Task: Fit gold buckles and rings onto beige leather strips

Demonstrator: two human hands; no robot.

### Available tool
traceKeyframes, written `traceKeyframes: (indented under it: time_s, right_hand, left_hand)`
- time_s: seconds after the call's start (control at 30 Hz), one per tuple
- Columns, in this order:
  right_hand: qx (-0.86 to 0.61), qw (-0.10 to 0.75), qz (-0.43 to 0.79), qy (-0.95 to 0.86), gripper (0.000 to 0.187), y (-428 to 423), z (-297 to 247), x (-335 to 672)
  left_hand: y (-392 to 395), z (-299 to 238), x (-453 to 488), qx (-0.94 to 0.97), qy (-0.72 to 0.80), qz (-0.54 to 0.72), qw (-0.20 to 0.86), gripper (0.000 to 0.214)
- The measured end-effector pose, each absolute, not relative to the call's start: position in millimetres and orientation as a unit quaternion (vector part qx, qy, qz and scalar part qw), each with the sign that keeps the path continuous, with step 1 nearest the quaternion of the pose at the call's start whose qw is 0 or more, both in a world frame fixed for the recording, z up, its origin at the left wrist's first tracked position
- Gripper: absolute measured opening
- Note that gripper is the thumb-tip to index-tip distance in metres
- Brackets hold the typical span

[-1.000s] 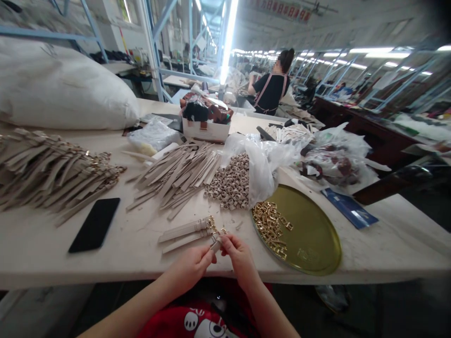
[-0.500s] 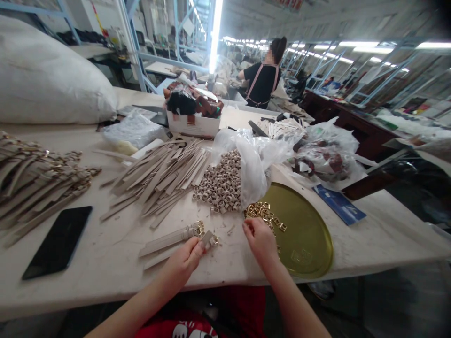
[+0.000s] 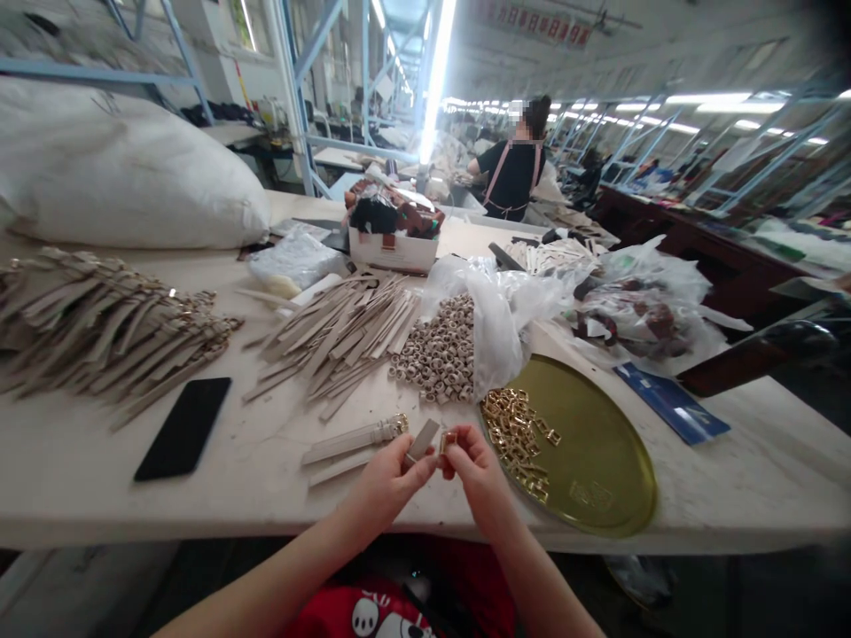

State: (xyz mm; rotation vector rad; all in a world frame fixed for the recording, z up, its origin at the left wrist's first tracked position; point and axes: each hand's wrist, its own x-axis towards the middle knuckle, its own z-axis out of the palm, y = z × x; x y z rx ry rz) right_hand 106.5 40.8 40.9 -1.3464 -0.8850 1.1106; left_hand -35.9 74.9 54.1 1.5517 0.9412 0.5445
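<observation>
Between the fingers of my left hand is a short grey-beige strap, its end pointing up and right. My right hand pinches a small gold buckle close beside that strap end; whether the two touch I cannot tell. Left of my hands lie a couple of beige straps, at least one with a gold buckle at its end. Just right of my right hand, a heap of gold buckles rests on a round gold-coloured tray.
Small beige loops spill from a plastic bag. Behind my left hand are loose straps. A phone and buckled straps lie left. A white box stands at the back; a person is beyond.
My right hand has left the buckle heap and come left to my left hand, now with a buckle in its fingers. The strap in my left hand is raised slightly. The view has shifted left.
</observation>
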Motion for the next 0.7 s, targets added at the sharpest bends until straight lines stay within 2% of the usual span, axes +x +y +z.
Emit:
traceKeyframes:
  time_s: [0.1, 0.2, 0.4, 0.6, 0.7]
  right_hand:
    - [-0.549, 0.606, 0.479, -0.319, 0.007, 30, 31, 71]
    - [-0.549, 0.603, 0.487, -0.313, 0.011, 23, 16, 57]
    - [-0.557, 0.476, 0.503, -0.459, 0.022, 9, 10, 71]
    - [-0.517, 0.484, 0.46, -0.536, 0.008, 5, 16, 81]
    - [-0.518, 0.491, 0.491, -0.5, 0.013, 8, 13, 81]
  left_hand:
    - [63, 55, -37, 0.666, 0.413, 0.258, 0.565, 0.021]
    - [54, 48, -45, 0.682, 0.447, 0.252, 0.521, 0.018]
    - [63, 42, -63, 0.666, 0.476, 0.235, 0.525, 0.019]
    - [66, 55, -71, 0.644, 0.427, 0.137, 0.62, 0.026]
    - [62, 58, -71, 0.588, 0.41, 0.106, 0.689, 0.024]
